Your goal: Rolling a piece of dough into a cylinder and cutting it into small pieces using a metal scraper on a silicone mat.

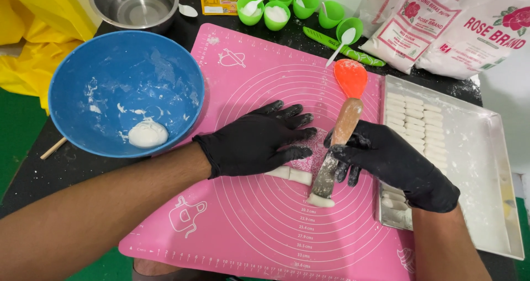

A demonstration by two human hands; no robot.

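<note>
My left hand (259, 140) in a black glove lies flat on a white dough strip (292, 175) on the pink silicone mat (265, 231). My right hand (389, 159), also gloved, grips a wooden-handled metal scraper (334, 159). Its blade points down at a small cut dough piece (320, 201) near the strip's end. Most of the strip is hidden under my left palm.
A blue bowl (110, 71) with a dough ball (147, 133) sits at left, a steel bowl (135, 2) behind it. At right a floured metal tray (486, 165) holds rows of cut pieces. An orange spatula (350, 77), green cups (276, 10) and flour bags (452, 27) stand behind.
</note>
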